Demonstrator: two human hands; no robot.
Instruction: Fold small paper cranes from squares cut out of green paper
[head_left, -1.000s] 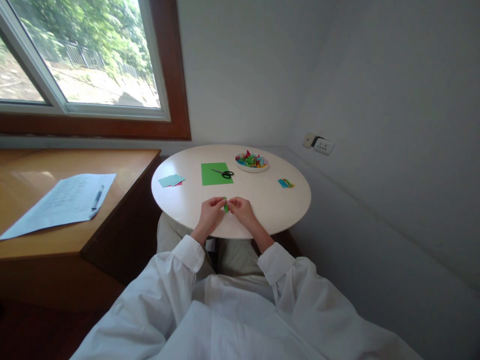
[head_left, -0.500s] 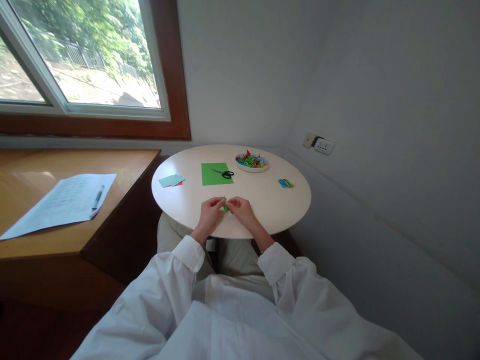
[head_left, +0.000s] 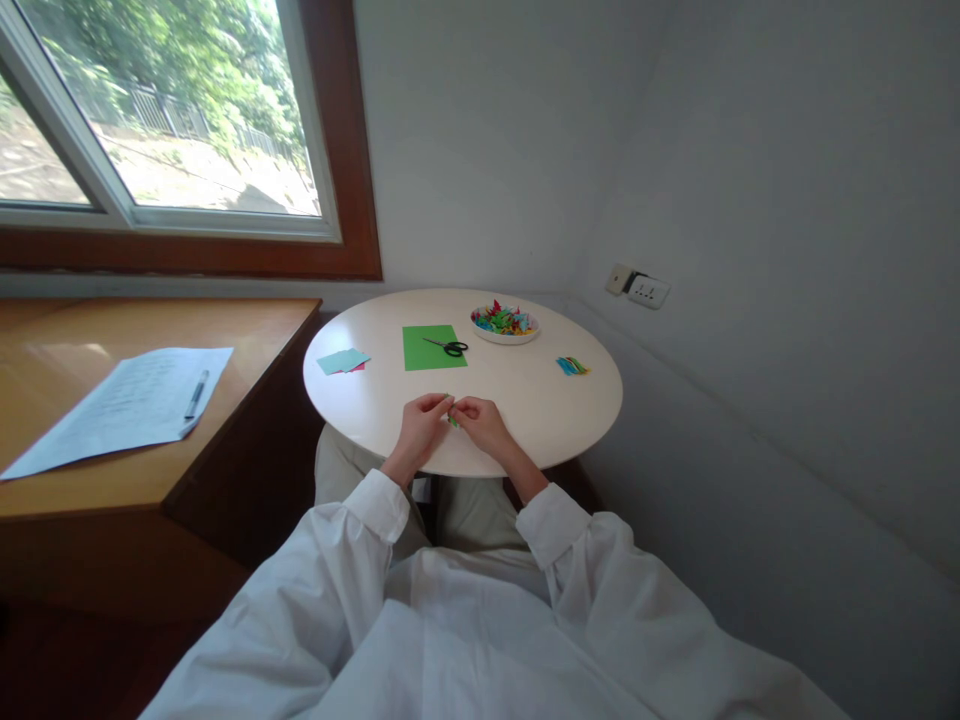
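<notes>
Over the near part of the round white table [head_left: 525, 400], my left hand [head_left: 424, 420] and my right hand [head_left: 480, 420] meet at their fingertips. Between them both pinch a small piece of folded green paper [head_left: 453, 421]; most of it is covered by the fingers. Beyond the hands lies a flat green paper sheet [head_left: 417, 352], with black-handled scissors [head_left: 454, 349] resting on it, blades pointing left.
Light blue paper squares [head_left: 341, 361] with a pink one beneath lie at the table's left. A white bowl [head_left: 510, 339] of colourful folded paper pieces stands at the back, and a small colourful bundle [head_left: 572, 366] lies right. A wooden desk [head_left: 262, 330] holds a written sheet [head_left: 142, 400] and pen [head_left: 196, 394].
Both hands have closed in slightly on the green paper, and less of it shows between the fingers. Everything else on the table stays where it was.
</notes>
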